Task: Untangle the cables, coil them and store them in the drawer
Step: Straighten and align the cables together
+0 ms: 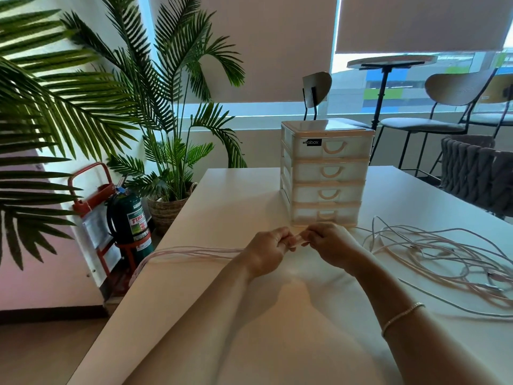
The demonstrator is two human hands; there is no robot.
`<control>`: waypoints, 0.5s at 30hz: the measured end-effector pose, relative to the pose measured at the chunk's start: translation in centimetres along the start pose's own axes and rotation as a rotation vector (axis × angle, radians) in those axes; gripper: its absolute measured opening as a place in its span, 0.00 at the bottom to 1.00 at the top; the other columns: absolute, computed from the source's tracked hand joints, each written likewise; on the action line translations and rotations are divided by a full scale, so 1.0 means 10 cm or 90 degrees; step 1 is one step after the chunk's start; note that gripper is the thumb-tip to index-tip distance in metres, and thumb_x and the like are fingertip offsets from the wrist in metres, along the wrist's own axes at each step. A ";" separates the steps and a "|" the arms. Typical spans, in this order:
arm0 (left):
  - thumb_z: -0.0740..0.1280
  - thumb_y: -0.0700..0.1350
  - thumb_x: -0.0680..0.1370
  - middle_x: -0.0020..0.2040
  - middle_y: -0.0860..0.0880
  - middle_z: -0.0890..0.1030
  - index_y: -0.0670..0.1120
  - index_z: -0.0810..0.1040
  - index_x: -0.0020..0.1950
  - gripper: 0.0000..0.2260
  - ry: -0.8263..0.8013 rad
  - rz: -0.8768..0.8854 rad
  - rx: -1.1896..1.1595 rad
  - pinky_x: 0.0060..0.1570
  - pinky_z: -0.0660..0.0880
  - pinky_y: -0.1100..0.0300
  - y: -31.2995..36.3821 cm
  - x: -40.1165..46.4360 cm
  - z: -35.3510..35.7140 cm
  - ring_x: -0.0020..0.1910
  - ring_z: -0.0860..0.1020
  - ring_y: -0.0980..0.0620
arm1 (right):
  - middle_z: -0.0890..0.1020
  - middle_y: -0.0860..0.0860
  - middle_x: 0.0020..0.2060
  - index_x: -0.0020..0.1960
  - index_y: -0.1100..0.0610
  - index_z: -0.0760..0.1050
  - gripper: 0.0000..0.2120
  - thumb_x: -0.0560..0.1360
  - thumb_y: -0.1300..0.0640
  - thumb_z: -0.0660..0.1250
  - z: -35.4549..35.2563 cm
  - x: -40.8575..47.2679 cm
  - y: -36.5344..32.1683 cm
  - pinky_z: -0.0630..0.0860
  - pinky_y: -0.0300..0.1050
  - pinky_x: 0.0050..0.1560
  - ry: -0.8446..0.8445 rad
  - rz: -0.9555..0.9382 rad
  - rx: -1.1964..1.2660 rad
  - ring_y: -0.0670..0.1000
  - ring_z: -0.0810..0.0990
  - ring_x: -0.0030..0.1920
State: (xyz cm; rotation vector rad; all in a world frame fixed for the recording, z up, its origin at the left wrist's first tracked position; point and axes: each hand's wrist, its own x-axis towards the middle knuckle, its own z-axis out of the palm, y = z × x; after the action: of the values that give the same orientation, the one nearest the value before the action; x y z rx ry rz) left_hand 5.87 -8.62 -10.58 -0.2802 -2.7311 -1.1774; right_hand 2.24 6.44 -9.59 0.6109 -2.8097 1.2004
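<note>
Forearms reach in from the bottom of the frame, a thin bracelet on the right wrist, and both hands meet at centre just in front of the drawer unit. Left hand has its fingers curled round a gathered bundle of pale pink cable strands; right hand pinches the same bundle close beside it, so the short stretch between them looks held taut, probably to keep the loops together while they are folded or tied. From the left hand the strands run flat toward the left table edge and droop over it, likely laid out long to keep them straight. Remaining cables lie in a loose tangle at centre right on the white table, apart from the hands, apparently awaiting sorting. Four-drawer plastic organiser stands upright with all drawers closed; nothing seems stored yet. Palm plant and fire extinguisher sit left of the table.
</note>
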 end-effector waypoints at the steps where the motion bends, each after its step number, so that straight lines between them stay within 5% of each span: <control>1: 0.60 0.46 0.80 0.35 0.55 0.74 0.48 0.76 0.44 0.07 -0.006 -0.002 -0.008 0.30 0.64 0.74 0.00 0.00 0.00 0.31 0.68 0.60 | 0.78 0.44 0.37 0.48 0.57 0.80 0.12 0.79 0.58 0.58 0.00 0.00 -0.01 0.72 0.41 0.44 0.009 -0.011 -0.009 0.48 0.76 0.42; 8: 0.61 0.44 0.79 0.32 0.55 0.72 0.44 0.79 0.45 0.08 0.002 0.002 -0.011 0.33 0.65 0.70 -0.03 -0.02 0.00 0.32 0.68 0.57 | 0.76 0.42 0.32 0.34 0.47 0.73 0.16 0.78 0.59 0.59 0.00 0.01 0.04 0.69 0.40 0.36 -0.025 0.005 0.037 0.46 0.72 0.33; 15: 0.61 0.44 0.80 0.42 0.46 0.82 0.42 0.79 0.48 0.09 0.073 0.013 0.043 0.31 0.63 0.71 -0.08 0.01 0.01 0.30 0.69 0.59 | 0.73 0.42 0.30 0.39 0.52 0.77 0.12 0.79 0.57 0.59 0.00 0.01 0.02 0.66 0.37 0.32 -0.013 0.003 0.000 0.44 0.70 0.31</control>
State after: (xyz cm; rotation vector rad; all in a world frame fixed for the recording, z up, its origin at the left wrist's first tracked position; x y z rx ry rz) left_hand 5.55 -9.06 -11.13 -0.2252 -2.6555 -1.0586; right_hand 2.12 6.50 -9.69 0.6198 -2.8295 1.2022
